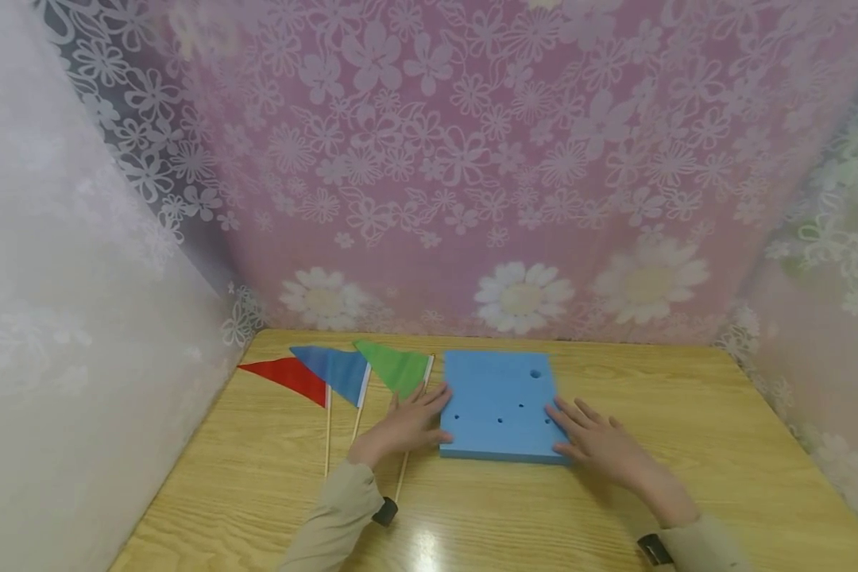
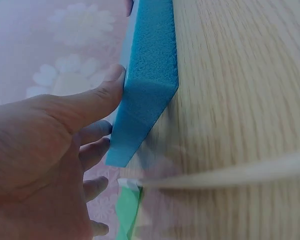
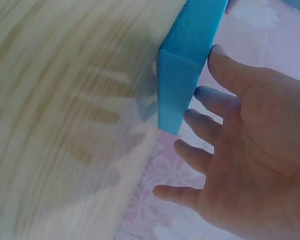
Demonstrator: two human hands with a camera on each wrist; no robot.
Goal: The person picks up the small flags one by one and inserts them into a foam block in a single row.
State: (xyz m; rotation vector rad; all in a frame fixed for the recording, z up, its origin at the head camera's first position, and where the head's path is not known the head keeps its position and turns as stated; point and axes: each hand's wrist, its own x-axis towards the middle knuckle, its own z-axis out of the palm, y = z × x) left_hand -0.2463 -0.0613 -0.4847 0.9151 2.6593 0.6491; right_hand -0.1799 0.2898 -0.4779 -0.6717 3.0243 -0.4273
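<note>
A flat blue foam block (image 1: 499, 405) with several small holes lies on the wooden table (image 1: 693, 445). My left hand (image 1: 409, 423) rests at its left edge, fingers fairly straight; in the left wrist view its thumb (image 2: 97, 97) touches the block's side (image 2: 151, 75). On the opposite side, my right hand (image 1: 592, 438) lies with spread fingers on the front right corner; the right wrist view shows those fingers (image 3: 210, 122) beside the block (image 3: 187, 65). Neither hand grips anything. Three triangular flags on thin sticks lie left of the block: red (image 1: 289, 376), blue (image 1: 334, 370), green (image 1: 395, 366).
Floral curtains (image 1: 472, 175) close off the table at the back and both sides. The green flag's stick (image 1: 403, 469) runs under my left wrist, also blurred in the left wrist view (image 2: 230, 175). Bare wood shows right of the block and along the front edge.
</note>
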